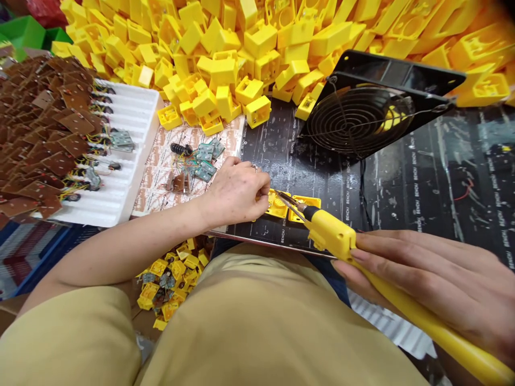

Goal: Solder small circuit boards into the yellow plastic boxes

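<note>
My right hand (434,284) is wrapped around a yellow soldering iron (332,233) that points left and away from me. Its metal tip meets, or hovers just over, an open yellow plastic housing (277,208) on the bench; which of the two I cannot tell. A second yellow housing half (309,203) lies just right of the first, partly behind the iron. My left hand (241,190) is closed at the left side of the first housing, its fingertips curled under. Whatever those fingers pinch is hidden.
Yellow housings (225,69) are heaped along the back. A black fan (362,118) stands tilted at back right. Brown circuit boards (48,134) are piled on a white foam tray (120,182) at left. Wired green boards (205,161) lie beyond my left hand; a box of finished-looking yellow units (173,279) sits below.
</note>
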The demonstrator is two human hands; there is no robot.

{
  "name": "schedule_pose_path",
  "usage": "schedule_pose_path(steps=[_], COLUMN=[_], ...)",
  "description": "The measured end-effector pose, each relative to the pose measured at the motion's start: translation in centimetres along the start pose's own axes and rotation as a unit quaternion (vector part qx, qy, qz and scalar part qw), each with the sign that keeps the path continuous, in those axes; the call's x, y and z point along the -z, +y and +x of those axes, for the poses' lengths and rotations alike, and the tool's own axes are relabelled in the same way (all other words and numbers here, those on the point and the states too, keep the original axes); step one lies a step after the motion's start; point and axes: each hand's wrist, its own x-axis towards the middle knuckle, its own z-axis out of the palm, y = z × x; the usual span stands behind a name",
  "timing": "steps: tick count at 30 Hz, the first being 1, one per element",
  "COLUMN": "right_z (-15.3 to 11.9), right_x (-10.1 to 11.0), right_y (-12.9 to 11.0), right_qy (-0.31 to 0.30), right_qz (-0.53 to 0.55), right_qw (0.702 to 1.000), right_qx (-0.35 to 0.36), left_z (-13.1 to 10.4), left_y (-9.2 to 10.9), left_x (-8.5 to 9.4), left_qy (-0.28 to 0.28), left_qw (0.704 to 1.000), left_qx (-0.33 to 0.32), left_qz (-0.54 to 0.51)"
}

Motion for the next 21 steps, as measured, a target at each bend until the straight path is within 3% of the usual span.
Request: schedule_pose_path(steps=[3,6,12,19,21], right_z=[-0.23,0.00,0.19,0.25,0.03], right_x=[-0.42,-0.59,0.31,-0.34,0.04], right_y=[0.89,1.02,0.36,0.65,0.84], right_qy=[-0.006,0.001,-0.028,-0.007,-0.010], right_qz=[-0.024,-0.025,-0.024,-0.008,-0.004], right_qw=[0.997,0.995,0.999,0.998,0.999], right_qx=[0.072,0.094,0.027,0.067,0.037], left_z=[-0.02,-0.12,-0.25,0.13,0.18], left_y=[0.00,0.01,-0.06,-0.16,-0.17], left_x=[0.05,0.14,0.24,0.29,0.25], left_qy=[-0.014,-0.014,-0.003,-0.032,-0.034], left_qw=[1.000,1.000,1.000,0.999,0.999], left_qx=[0.009,0.006,-0.002,0.005,-0.002], left_qz=[-0.008,-0.007,-0.005,-0.007,-0.007])
